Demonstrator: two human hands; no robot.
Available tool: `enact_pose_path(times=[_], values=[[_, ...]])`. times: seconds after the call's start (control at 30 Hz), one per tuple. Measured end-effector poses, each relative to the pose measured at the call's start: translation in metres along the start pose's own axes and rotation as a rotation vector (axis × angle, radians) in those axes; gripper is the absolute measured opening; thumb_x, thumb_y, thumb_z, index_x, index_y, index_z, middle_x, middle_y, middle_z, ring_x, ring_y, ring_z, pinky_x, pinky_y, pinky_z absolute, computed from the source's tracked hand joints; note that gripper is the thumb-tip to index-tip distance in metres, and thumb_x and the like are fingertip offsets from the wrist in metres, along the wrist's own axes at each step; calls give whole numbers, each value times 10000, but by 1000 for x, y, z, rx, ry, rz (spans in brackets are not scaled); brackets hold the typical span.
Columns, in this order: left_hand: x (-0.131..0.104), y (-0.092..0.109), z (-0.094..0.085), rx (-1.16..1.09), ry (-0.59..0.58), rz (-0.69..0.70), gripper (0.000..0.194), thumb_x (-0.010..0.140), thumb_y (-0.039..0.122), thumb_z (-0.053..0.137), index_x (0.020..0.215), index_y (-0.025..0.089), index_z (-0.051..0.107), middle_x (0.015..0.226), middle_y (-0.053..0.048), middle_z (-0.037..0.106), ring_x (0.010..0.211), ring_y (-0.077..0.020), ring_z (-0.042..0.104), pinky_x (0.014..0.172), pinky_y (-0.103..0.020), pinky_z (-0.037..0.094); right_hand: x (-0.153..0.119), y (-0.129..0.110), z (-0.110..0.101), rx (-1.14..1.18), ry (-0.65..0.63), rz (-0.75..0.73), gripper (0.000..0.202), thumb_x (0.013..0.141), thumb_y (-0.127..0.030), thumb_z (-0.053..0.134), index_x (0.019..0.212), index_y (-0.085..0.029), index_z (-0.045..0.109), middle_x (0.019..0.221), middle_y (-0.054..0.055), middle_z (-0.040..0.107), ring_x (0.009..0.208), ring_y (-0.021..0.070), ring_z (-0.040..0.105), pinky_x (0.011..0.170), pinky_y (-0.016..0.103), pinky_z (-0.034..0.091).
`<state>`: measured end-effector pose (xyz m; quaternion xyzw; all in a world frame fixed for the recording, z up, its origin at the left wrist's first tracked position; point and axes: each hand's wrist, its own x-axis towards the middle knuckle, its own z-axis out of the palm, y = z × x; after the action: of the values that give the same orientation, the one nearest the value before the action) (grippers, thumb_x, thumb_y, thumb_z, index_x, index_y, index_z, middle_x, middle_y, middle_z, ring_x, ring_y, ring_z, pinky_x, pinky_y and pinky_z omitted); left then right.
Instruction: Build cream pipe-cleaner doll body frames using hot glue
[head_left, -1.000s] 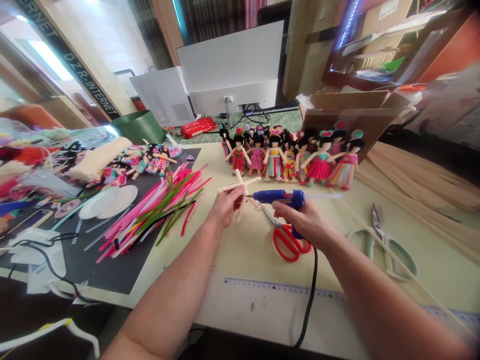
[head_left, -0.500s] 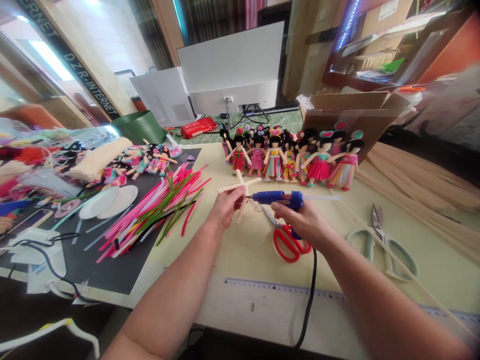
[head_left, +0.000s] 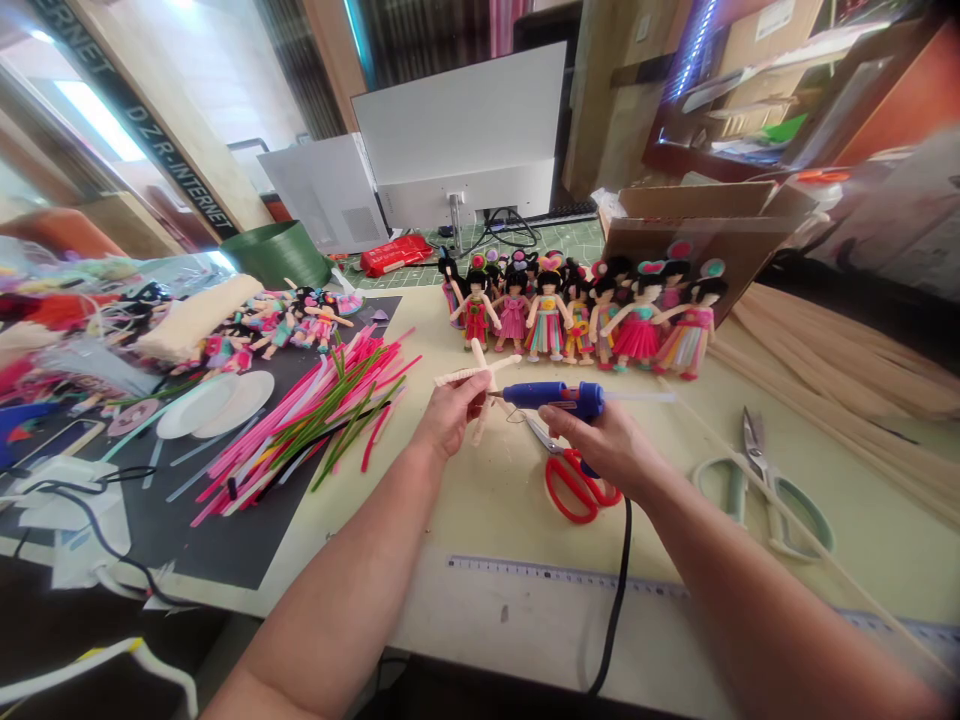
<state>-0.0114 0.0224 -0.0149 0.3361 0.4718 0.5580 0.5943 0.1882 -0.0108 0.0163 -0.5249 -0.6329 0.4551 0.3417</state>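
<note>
In the middle of the view, my left hand (head_left: 454,412) pinches a cream pipe-cleaner figure (head_left: 480,357) whose thin limbs stick out past the fingertips. My right hand (head_left: 600,435) is wrapped round a blue glue gun (head_left: 551,398), its nozzle pointing left and at or close to the figure beside my left fingertips. A clear glue stick (head_left: 645,398) comes out of the gun's rear, and a black cord (head_left: 619,600) hangs from its handle. Red-handled scissors (head_left: 574,492) lie below the gun, partly hidden by my right hand.
Small dolls (head_left: 547,315) stand in rows before a cardboard box (head_left: 690,235). Pink and green pipe cleaners (head_left: 322,410) lie left, near white plates (head_left: 232,405). Green-handled scissors (head_left: 765,480) and beige strips (head_left: 840,380) lie right. A ruler (head_left: 555,575) lies near the front edge.
The glue gun and my right hand have shifted very slightly left. At the far left edge, a bit of another person's hand seen earlier is no longer visible.
</note>
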Motion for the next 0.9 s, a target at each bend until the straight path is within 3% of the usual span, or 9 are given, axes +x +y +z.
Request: enact_pose_path(times=[0.3,0.9], values=[[-1,1,1,0,-8,-2,303,625,378,795,702,139,625,597,11,609,527,-78,534,520,-207,384,-1,-2,1,-25,13,8,326,792,-514,586,734,-197,640,545,-32,494,497,104,391,459,252,342],[-3,3,2,-3,-28,6,278,654,364,777,693,135,625,588,4,607,521,-82,529,519,-212,384,-2,-3,0,-31,30,-12,311,802,-500,593,809,-211,709,602,-13,580,517,115,449,465,257,376]])
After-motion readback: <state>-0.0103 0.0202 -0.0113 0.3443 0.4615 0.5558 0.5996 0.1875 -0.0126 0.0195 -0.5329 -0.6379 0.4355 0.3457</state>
